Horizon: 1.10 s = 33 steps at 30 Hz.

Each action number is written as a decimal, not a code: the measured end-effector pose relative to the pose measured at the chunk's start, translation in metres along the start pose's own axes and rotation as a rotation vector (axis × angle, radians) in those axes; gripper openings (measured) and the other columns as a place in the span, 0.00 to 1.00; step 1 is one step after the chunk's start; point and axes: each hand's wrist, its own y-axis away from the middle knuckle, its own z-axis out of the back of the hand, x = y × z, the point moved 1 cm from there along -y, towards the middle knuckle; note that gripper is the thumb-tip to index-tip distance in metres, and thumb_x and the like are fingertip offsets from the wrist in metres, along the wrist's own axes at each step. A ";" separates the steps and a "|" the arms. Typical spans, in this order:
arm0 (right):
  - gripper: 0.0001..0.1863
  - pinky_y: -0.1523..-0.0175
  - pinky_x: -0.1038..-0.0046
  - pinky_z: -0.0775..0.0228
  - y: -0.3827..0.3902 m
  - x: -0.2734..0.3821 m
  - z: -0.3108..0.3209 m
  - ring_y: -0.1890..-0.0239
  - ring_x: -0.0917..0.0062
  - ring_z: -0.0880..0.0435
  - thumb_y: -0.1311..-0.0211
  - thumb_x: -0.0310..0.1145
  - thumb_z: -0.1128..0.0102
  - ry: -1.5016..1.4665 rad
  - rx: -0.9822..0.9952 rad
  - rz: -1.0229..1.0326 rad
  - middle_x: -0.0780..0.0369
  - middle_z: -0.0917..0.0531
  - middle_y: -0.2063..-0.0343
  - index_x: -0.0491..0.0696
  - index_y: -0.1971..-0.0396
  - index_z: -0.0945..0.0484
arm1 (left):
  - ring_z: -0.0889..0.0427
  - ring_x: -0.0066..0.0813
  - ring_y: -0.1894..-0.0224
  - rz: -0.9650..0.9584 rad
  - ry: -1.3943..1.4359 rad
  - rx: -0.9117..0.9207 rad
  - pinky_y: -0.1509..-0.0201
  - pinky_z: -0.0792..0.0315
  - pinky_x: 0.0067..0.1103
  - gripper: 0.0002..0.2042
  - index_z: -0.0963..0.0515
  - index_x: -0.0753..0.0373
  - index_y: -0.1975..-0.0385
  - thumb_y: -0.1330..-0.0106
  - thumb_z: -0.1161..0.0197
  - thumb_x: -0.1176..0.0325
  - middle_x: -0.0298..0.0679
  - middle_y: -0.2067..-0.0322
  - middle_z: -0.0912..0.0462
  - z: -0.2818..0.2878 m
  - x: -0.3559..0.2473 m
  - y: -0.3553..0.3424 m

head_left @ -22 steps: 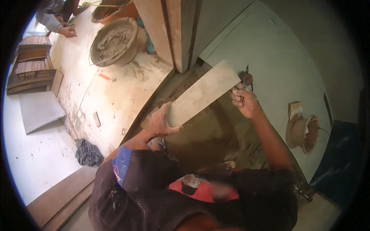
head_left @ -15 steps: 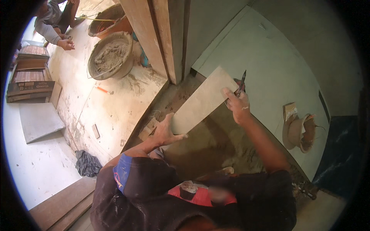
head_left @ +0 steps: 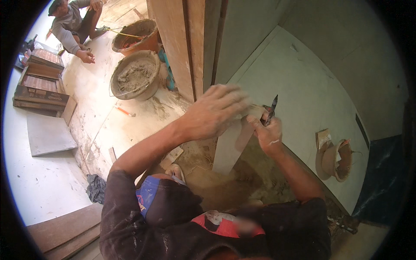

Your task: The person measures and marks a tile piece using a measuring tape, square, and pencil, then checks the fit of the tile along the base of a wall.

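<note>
Grip: right hand [head_left: 269,133] grasped the upper end of 1 pale strip [head_left: 229,151], thumb on its face, 1 dark pen [head_left: 273,108] in the same hand. Left hand [head_left: 214,112] was released, fingers outstretched over that end; couldn't tell if they touched it.
Strip: held slanted in front of the body, above the rough floor gap [head_left: 208,184], low end toward the person; top partly hidden by the hands.
Buckets: 2 near the far right corner of the pale floor [head_left: 102,134], by the door frame [head_left: 184,52]. 1 grey mortar bucket [head_left: 151,86], 1 orange bucket [head_left: 150,43] beyond it; contents of the second hard to make out.
Left edge of pale floor: at least 2 cardboard boxes [head_left: 41,94], 1 grey tile [head_left: 51,136]; exact box count unclear.
Near end: 1 crumpled black bag [head_left: 96,188], 2 brown planks [head_left: 65,225] cut off by the dark rim.
Mid-floor: 1 orange-handled tool [head_left: 125,111].
Right slab [head_left: 299,91]: 1 flared vessel [head_left: 331,168] toward its right edge.
Co-worker: 1 person [head_left: 71,32], far left corner, partly cut off.
Blur: left fingers smeared.
</note>
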 end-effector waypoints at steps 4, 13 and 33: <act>0.21 0.56 0.75 0.29 0.000 0.000 -0.004 0.65 0.81 0.20 0.37 0.44 0.35 -0.039 -0.005 -0.044 0.63 0.15 0.67 0.39 0.57 0.18 | 0.24 0.40 0.49 -0.029 0.006 0.015 0.46 0.29 0.34 0.24 0.26 0.63 0.44 0.44 0.36 0.73 0.40 0.49 0.22 -0.007 0.008 -0.003; 0.22 0.61 0.74 0.30 0.003 0.003 0.005 0.71 0.83 0.23 0.38 0.47 0.36 0.115 -0.011 -0.050 0.66 0.18 0.76 0.39 0.63 0.17 | 0.20 0.41 0.69 0.278 0.214 -0.169 0.64 0.25 0.31 0.07 0.18 0.66 0.67 0.38 0.33 0.68 0.42 0.73 0.20 -0.015 0.024 0.014; 0.21 0.77 0.82 0.37 -0.002 -0.012 -0.010 0.80 0.90 0.29 0.36 0.48 0.36 -0.191 -0.046 -0.092 0.72 0.24 0.81 0.41 0.64 0.18 | 0.24 0.22 0.72 0.390 0.574 -0.312 0.69 0.30 0.24 0.15 0.22 0.69 0.69 0.30 0.38 0.61 0.40 0.77 0.21 -0.044 0.010 -0.006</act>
